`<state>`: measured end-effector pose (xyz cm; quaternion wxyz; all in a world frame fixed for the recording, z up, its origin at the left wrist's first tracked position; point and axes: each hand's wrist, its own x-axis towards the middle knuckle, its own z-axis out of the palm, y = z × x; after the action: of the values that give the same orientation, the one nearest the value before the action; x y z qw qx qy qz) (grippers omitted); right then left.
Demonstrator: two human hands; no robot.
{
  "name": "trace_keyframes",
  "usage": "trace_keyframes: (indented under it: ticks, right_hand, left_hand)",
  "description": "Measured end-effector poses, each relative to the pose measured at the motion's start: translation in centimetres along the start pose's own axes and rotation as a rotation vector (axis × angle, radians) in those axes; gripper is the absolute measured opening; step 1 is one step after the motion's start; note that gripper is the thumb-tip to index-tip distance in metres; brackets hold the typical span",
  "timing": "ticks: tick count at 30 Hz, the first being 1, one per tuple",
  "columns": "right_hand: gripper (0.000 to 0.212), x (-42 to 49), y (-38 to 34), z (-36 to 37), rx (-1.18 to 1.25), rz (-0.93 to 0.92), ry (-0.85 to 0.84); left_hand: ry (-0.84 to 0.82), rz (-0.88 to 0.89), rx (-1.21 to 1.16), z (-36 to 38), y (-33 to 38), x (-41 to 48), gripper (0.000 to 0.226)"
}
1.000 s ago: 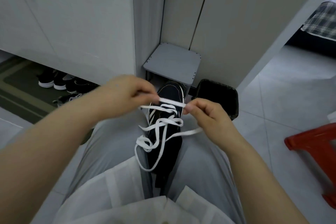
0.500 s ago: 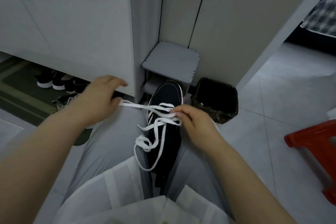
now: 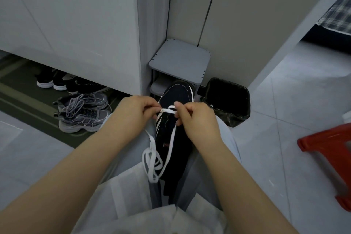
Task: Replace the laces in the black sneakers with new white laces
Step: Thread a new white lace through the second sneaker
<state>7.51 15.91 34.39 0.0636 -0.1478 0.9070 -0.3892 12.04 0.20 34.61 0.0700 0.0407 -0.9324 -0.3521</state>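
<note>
Evidently early lacing is in hand: the white lace (image 3: pixel 168 110) is pinched taut by fingers (image 3: pixel 152 108) of the left hand (image 3: pixel 136 114) and right hand (image 3: pixel 198 120), the black sneaker (image 3: pixel 177 138) lying just beneath them; next, an eyelet must be threaded.

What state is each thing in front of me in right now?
left hand, pinching the lace.
right hand, pinching the lace.
lace, taut between the hands, rest hanging in loose loops.
sneaker, between the legs, toe away, mostly unlaced.
bin, open, lined with a black bag.
</note>
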Motion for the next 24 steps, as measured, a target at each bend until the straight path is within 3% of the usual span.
trace_keyframes:
  ticks: [3,6,9,13,16,20,24]
  right_hand:
    - [0.043,0.1,-0.8,0.8,-0.211,0.065,-0.068]
    - [0.029,-0.5,-1.0,2.0,-0.255,0.096,-0.122]
    - [0.004,-1.4,-0.6,2.7,0.020,0.103,-0.074]
    - [0.030,-1.8,-0.2,2.9,0.412,0.175,-0.064]
    - [0.030,-1.7,-0.6,2.3,0.648,0.264,-0.132]
    - [0.013,-1.5,-0.5,2.3,0.694,0.318,-0.096]
    - [0.016,-1.3,-0.1,2.5,0.651,0.297,-0.074]
  left_hand:
    - [0.037,-0.024,0.052,0.5,-0.7,-0.1,0.012]
    - [0.044,-0.003,0.082,1.4,-1.0,-0.3,0.014]
    - [0.047,0.002,0.052,1.7,-1.2,-0.5,0.029]
    - [0.108,0.067,0.116,1.7,-1.1,-1.0,0.033]
    - [0.137,0.091,0.174,1.5,-0.9,-1.2,0.029]
    - [0.168,0.102,0.233,1.5,-0.9,-1.2,0.017]
    - [0.181,0.131,0.274,1.2,-0.3,-0.9,0.011]
